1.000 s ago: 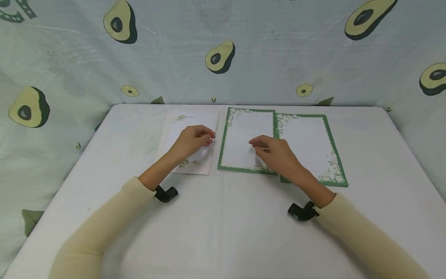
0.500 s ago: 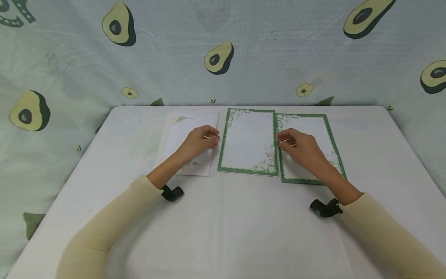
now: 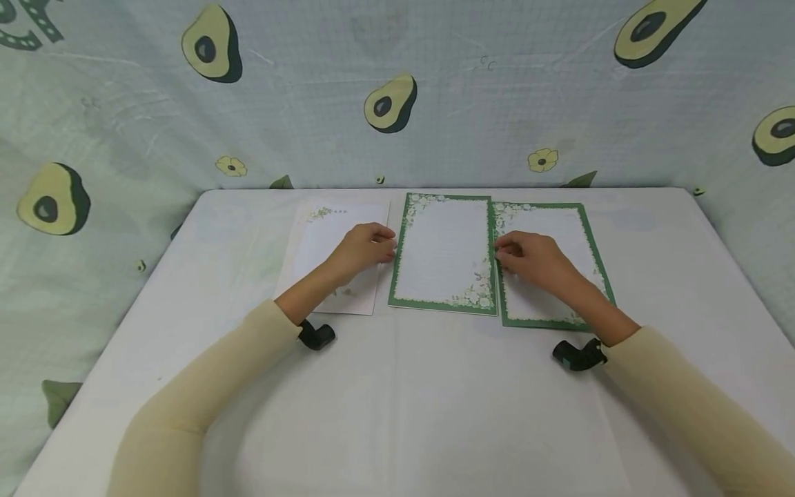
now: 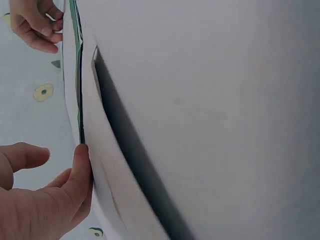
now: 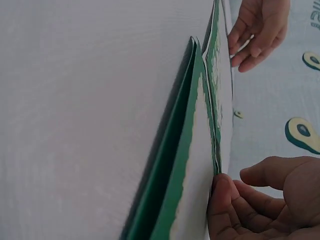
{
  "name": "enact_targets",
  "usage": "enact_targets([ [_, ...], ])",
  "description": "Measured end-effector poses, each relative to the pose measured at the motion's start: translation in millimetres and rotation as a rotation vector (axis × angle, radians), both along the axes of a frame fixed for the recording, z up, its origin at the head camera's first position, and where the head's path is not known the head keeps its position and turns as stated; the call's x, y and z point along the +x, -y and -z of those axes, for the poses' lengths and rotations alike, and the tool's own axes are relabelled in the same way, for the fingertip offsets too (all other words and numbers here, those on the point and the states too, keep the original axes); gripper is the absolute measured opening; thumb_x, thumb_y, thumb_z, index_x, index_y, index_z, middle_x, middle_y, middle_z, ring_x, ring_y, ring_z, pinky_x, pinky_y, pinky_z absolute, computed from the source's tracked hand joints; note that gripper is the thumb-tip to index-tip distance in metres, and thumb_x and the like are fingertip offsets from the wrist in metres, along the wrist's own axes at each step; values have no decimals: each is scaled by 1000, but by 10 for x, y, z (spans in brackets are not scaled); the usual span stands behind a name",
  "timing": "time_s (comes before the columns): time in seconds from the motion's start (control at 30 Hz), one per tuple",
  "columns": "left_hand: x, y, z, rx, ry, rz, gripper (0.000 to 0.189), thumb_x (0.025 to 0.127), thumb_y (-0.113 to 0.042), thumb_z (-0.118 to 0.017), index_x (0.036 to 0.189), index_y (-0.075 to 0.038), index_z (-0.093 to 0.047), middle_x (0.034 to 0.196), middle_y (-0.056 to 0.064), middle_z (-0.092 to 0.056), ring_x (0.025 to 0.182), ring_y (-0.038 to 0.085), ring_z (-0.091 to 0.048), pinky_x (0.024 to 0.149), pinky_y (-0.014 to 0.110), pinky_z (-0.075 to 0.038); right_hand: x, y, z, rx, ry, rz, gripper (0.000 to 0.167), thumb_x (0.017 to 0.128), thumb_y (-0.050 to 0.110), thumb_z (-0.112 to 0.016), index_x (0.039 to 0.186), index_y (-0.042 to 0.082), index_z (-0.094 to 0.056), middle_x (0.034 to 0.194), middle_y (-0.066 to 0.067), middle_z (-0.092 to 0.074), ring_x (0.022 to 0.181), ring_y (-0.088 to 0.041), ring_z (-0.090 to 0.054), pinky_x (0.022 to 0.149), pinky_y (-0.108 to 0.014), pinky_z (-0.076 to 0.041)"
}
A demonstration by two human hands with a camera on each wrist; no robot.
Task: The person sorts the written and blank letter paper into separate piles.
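Observation:
Three paper sheets lie side by side on a white-covered table. The middle green-bordered floral sheet (image 3: 444,252) has a hand at each long edge. My left hand (image 3: 365,250) hovers over the pale floral sheet (image 3: 310,241), fingertips at the middle sheet's left edge; in the left wrist view its thumb touches that edge, apart from the index finger. Over the right green-bordered sheet (image 3: 559,221) is my right hand (image 3: 531,257), bent fingers at the seam between both green sheets. The right wrist view shows its thumb (image 5: 223,192) against the edge, index finger apart.
The white-covered table (image 3: 397,414) runs up to an avocado-print curtain (image 3: 472,103) at the back and sides. A black wrist camera (image 3: 317,336) hangs under the left sleeve, another black camera (image 3: 579,355) under the right one.
My right hand has moved right, off the middle sheet to its right edge. My left hand has slid slightly right to the left edge. The sheets look unmoved.

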State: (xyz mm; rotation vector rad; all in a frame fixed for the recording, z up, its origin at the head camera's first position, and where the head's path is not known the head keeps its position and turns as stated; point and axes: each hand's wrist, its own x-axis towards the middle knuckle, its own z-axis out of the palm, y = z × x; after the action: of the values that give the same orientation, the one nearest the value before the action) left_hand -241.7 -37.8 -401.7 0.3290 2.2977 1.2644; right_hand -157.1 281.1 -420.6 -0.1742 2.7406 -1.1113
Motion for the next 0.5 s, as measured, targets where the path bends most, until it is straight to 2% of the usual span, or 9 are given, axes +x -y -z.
enact_targets([
  [0.1,-73,-21,31,-4,38,5,40,107,-10,-52,142,8,-50,130,22,-61,116,31,-65,100,35,-56,-69,-4,-11,11,45,5,36,106,19,-55,136,-1,-60,110,-16,-72,89,-25,-68,72,-33,-54],
  [0.23,-137,-53,44,-3,58,15,39,107,-8,-52,142,10,-50,130,22,-61,116,30,-65,100,36,-56,-134,-14,-10,2,112,28,37,107,21,-56,137,1,-60,110,-14,-73,92,-24,-67,74,-30,-53],
  [0.5,-91,-58,6,18,77,9,38,106,-4,-52,141,11,-52,132,23,-60,117,30,-63,101,34,-55,-146,-39,13,-126,190,67,40,107,22,-55,140,0,-57,119,-17,-68,99,-25,-64,78,-30,-53],
])
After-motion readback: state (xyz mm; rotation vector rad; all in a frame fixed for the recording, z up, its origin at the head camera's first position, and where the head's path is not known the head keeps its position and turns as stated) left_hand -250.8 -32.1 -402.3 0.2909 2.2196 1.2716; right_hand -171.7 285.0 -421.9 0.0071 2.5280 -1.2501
